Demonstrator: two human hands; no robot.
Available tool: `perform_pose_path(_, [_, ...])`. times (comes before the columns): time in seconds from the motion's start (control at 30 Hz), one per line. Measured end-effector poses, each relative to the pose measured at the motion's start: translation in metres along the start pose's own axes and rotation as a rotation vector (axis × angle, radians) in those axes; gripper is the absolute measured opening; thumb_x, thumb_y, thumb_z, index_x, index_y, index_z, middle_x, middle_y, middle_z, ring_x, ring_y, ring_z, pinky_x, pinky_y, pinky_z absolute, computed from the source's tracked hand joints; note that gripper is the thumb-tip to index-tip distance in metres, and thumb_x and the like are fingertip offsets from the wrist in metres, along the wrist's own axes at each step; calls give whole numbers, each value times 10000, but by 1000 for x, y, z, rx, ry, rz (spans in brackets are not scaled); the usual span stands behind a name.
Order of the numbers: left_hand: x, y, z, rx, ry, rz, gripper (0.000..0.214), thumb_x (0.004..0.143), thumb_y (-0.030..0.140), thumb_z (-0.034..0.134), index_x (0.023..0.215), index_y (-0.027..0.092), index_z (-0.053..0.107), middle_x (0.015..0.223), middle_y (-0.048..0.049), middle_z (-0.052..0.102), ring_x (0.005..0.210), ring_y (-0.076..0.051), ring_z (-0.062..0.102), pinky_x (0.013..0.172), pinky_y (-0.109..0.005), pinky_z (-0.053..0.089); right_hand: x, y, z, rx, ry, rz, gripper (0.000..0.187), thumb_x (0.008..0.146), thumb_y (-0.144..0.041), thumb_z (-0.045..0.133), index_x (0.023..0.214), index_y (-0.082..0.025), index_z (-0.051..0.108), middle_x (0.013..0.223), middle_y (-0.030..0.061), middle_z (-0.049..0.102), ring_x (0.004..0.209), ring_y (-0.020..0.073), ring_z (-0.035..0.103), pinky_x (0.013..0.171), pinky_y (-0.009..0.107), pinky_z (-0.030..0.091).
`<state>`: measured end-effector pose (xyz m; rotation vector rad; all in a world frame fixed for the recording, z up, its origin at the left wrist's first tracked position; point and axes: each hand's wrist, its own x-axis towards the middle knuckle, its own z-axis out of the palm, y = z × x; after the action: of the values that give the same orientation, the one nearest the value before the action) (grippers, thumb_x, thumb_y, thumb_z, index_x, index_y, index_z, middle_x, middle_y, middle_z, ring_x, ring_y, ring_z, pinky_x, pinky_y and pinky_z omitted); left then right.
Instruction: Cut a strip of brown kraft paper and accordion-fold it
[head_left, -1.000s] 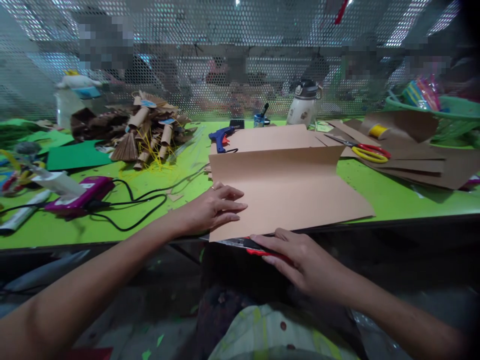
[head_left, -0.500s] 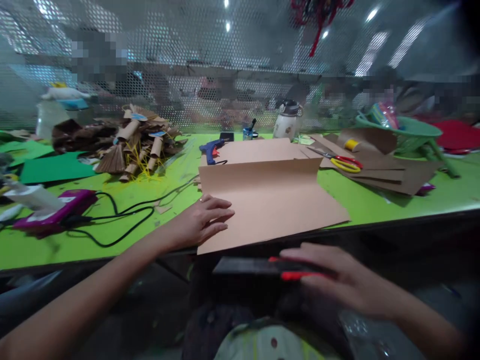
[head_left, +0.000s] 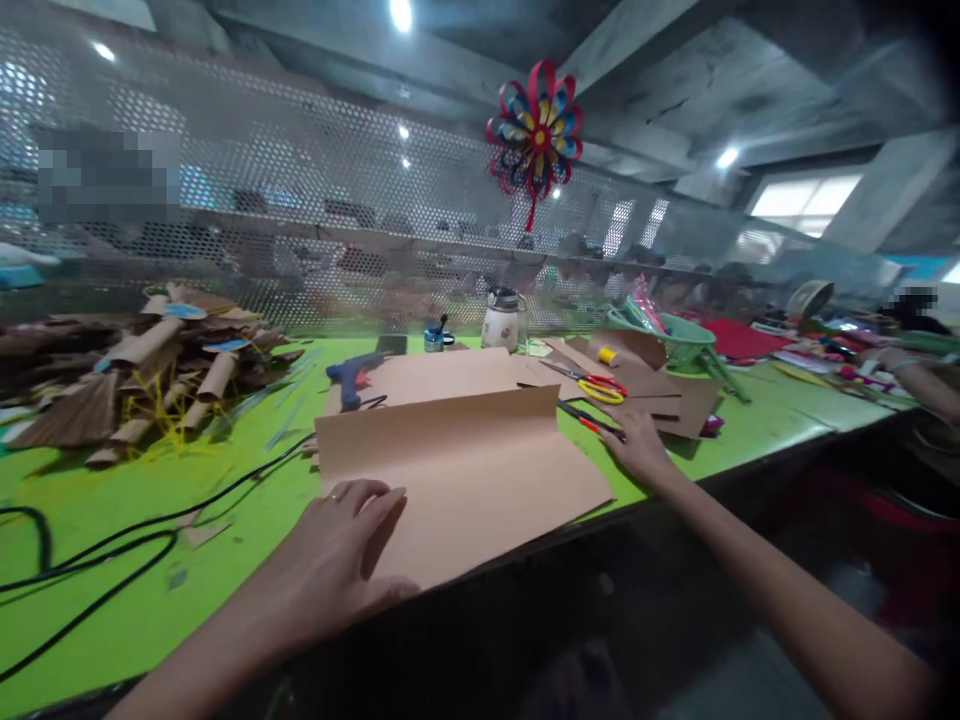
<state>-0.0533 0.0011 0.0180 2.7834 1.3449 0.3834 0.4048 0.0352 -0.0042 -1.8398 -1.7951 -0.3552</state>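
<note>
A sheet of brown kraft card [head_left: 465, 490] with a raised fold lies at the table's front edge. My left hand [head_left: 352, 545] rests on its left end, fingers and thumb spread apart. To the right of the sheet, my right hand [head_left: 641, 450] reaches out to a utility knife [head_left: 589, 420] with black and red parts. Its fingers are closed around the knife's near end, and the knife is low over or on the table. Just beyond are scissors with red and yellow handles [head_left: 602, 388], lying on brown card pieces [head_left: 652, 385].
A blue glue gun [head_left: 351, 378] sits behind the sheet, its black cable [head_left: 225, 490] running left. Rolled and pleated paper pieces [head_left: 150, 380] are heaped at left. At the back stand a white jar [head_left: 501, 322] and a green basket [head_left: 679, 345]. A person's arm [head_left: 926, 380] shows far right.
My right hand has carried the utility knife from below the table edge up and forward to the tabletop beside the scissors. My left hand stays on the sheet; the view has turned right and up.
</note>
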Motion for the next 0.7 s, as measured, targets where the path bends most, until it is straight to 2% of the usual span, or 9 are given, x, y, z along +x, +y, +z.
perform_pose_path(0.07, [-1,-9,8,1,22,-6,779,657,690,561,1305,265,482,1352,-119,463,1199,-354,434,956,-473,376,0,-16,-3,-16,63,-60,437,821,-302,525,1218,-122,549,1111,157,572,1052,276,466,902,449,360])
perform_pose_path(0.1, [-1,-13,12,3,27,-9,801,654,689,565,1331,276,452,1389,-111,426,1238,-362,399,983,-486,358,0,-26,-5,11,53,-99,434,832,-323,513,1209,-112,550,1128,158,557,1070,268,457,912,432,358])
perform_pose_path(0.17, [-4,-19,18,-3,23,-11,821,653,679,576,1362,305,399,1427,-87,378,1278,-360,361,1007,-493,347,-1,-45,-10,104,-102,-146,439,841,-386,502,1194,-131,557,1042,117,589,994,230,500,859,372,395])
perform_pose_path(0.23, [-6,-21,21,-12,22,-9,819,654,667,586,1369,328,376,1439,-65,360,1284,-351,360,1007,-485,361,0,-61,-12,166,-283,-99,476,817,-437,528,1200,-157,556,891,69,612,826,190,538,755,317,419])
perform_pose_path(0.3, [-7,-19,22,-15,38,-10,806,657,657,591,1366,339,377,1437,-52,363,1281,-343,370,1004,-474,376,0,-71,-13,218,-370,-24,550,759,-417,599,1244,-169,524,809,36,601,719,163,529,665,278,410])
perform_pose_path(0.4, [-7,-16,24,0,78,-19,760,693,629,577,1365,334,382,1427,-43,384,1286,-326,369,1022,-464,369,0,-73,-13,346,-371,70,599,723,-301,619,1288,-155,484,680,-20,538,615,131,488,570,242,378])
perform_pose_path(0.5, [-5,-15,24,-5,162,-80,651,752,588,534,1332,310,438,1396,-46,432,1271,-304,396,1021,-435,387,-4,-65,-16,547,-359,128,575,715,-298,622,1258,-137,519,629,-44,511,589,122,489,545,240,391])
perform_pose_path(0.6, [-1,-21,19,-68,290,-254,531,812,556,456,1256,270,508,1313,-69,518,1201,-302,478,973,-441,439,-10,-56,-19,857,-385,226,557,702,-366,658,1198,-128,569,797,27,634,750,175,592,653,290,480])
perform_pose_path(0.7, [2,-30,12,-99,372,-441,563,805,555,456,1268,234,472,1282,-106,533,1148,-347,516,918,-503,463,-16,-51,-21,1162,-388,332,641,688,-394,696,1249,-136,522,999,104,665,918,234,623,791,359,509])
